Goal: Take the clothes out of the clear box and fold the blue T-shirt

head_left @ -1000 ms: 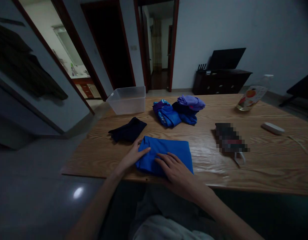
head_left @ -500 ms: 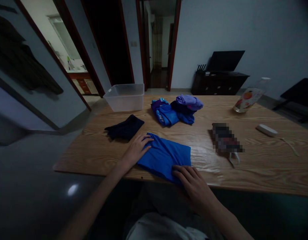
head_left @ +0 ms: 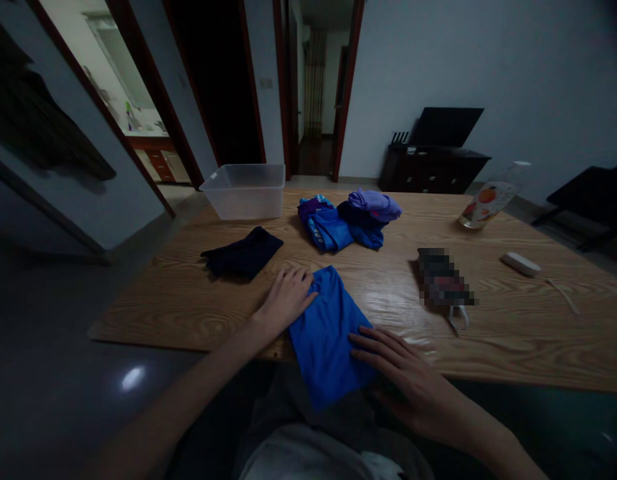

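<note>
A: Location of the folded blue cloth (head_left: 328, 333)?

B: It lies at the near edge of the wooden table (head_left: 513, 333), long axis running away from the person. Its near end hangs over the table edge toward the lap.

A: Left hand (head_left: 287, 299) status?

B: Palm down on the far left corner of the blue cloth. The fingers lie close together, extended, tips on the fabric edge. No pinch is visible.

A: Right hand (head_left: 405, 377) status?

B: Palm down at the right side of the cloth, near the table edge. The fingers are spread and extended; the fingertips touch the cloth's right border. Nothing is gripped.

A: Adjacent items?

B: A dark folded garment (head_left: 242, 255) lies just left of the left hand, apart from the blue cloth. A pile of blue and purple clothes (head_left: 351, 220) sits farther back at centre. A clear plastic bin (head_left: 244, 192) stands at the far left corner. To the right are a blurred dark object (head_left: 443, 280), a white remote-like item (head_left: 521, 264) and a bottle with a fruit label (head_left: 485, 200).
</note>
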`<action>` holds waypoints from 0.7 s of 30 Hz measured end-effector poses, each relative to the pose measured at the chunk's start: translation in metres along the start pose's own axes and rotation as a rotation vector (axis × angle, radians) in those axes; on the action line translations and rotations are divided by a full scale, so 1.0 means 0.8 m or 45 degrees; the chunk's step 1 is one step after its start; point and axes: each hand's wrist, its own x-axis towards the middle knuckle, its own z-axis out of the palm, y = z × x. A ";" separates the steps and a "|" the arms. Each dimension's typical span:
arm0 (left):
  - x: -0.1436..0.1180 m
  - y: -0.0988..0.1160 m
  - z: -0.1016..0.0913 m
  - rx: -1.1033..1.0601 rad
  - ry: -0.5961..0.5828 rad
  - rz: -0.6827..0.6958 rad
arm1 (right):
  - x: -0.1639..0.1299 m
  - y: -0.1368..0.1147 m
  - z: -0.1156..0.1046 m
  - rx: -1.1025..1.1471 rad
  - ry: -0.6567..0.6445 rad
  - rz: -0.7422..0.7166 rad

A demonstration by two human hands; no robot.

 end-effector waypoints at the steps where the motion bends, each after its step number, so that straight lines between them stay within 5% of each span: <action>1: -0.007 -0.003 0.004 0.026 0.009 -0.043 | -0.003 0.005 0.009 -0.037 0.036 -0.005; 5: 0.001 -0.018 0.012 0.041 0.005 -0.093 | 0.004 0.009 0.039 -0.144 0.194 -0.019; 12: 0.081 -0.015 0.013 0.026 -0.007 -0.039 | 0.034 -0.011 0.055 -0.222 0.566 -0.075; 21: 0.045 -0.032 -0.008 0.122 -0.004 0.017 | 0.033 0.021 0.038 -0.081 0.282 -0.134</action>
